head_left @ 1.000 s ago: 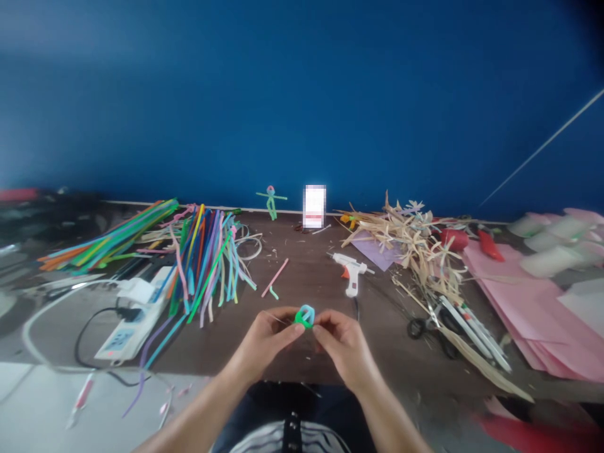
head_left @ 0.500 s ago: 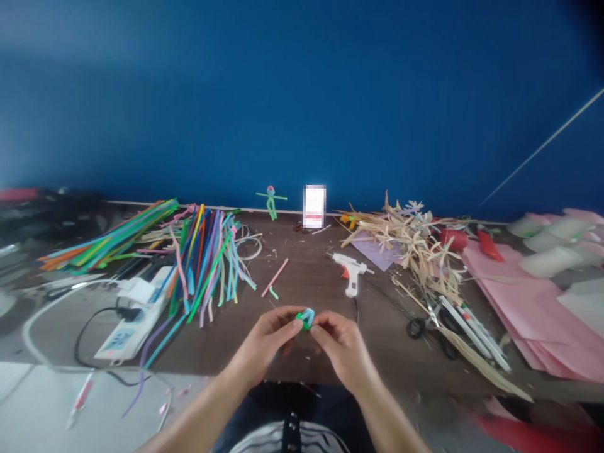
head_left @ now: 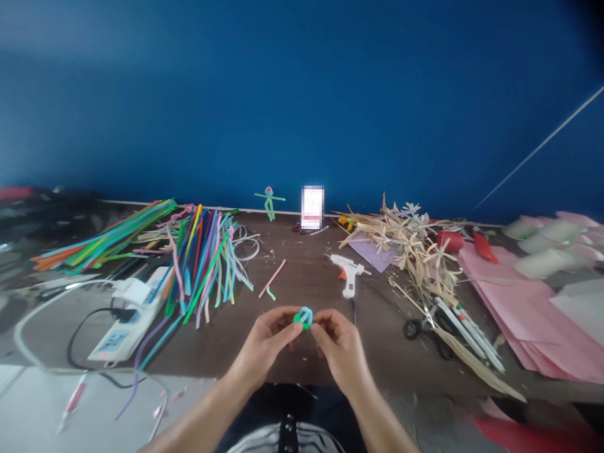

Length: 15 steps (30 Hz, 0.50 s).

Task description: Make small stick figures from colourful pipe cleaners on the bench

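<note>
Between my two hands, above the front of the dark table, is a small ring-like piece of bent pipe cleaner (head_left: 304,318), light blue on top and green below. My left hand (head_left: 274,333) pinches its green side between thumb and fingers. My right hand (head_left: 336,336) has its thumb and fingertips closed at the piece's right edge. Beyond them lie a pink pipe cleaner (head_left: 272,279) and a short bent green bit (head_left: 270,294). A white glue gun (head_left: 348,274) rests to the right, its orange trigger facing left.
Bundled coloured pipe cleaners (head_left: 202,258) and a power strip (head_left: 125,330) with cables occupy the left. A green stick figure (head_left: 269,204) and a blurred bright screen (head_left: 312,207) stand at the back. Dried straw flowers (head_left: 401,233), scissors (head_left: 427,319) and pink sheets (head_left: 514,308) lie right.
The small pipe cleaner piece has turned between my fingers and now shows a rounder loop. Both hands stay nearly in place, and the whole view has shifted slightly.
</note>
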{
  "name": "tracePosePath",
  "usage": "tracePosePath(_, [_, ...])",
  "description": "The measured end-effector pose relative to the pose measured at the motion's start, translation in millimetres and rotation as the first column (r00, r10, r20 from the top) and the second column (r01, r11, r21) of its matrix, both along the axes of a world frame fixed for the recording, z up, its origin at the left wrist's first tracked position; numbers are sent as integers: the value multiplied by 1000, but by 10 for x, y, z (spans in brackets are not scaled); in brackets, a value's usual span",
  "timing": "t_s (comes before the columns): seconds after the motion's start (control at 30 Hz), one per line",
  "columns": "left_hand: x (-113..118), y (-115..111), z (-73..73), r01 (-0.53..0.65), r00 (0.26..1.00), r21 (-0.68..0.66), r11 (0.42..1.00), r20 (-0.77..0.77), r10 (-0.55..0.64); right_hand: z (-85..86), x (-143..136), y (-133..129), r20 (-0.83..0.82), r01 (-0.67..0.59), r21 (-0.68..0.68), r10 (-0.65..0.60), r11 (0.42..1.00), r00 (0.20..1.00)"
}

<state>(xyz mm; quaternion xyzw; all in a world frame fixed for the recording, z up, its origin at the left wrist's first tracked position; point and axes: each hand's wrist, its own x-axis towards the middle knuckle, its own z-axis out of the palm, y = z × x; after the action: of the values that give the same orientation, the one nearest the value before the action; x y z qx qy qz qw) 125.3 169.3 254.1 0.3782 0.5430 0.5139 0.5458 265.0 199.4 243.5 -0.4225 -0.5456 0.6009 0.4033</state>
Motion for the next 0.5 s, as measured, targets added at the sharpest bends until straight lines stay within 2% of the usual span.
tracePosePath(0.1, [3, -20, 14, -1, 983, 50, 999, -181, 10, 26, -1, -12, 27, 35, 22, -36, 999, 999])
tracePosePath(0.27, [13, -73, 55, 33, 888, 226, 973, -453, 75, 78, 14, -30, 62, 11, -20, -9, 1000, 998])
tracePosePath(0.4, [13, -98, 38, 82, 809, 320, 944, -575, 124, 62, 20, -38, -1, 13, -129, -13, 992, 1000])
tracePosePath(0.5, [16, -108, 24, 127, 784, 371, 920, -606, 136, 56, 14, -46, -53, 18, -210, -29, 977, 998])
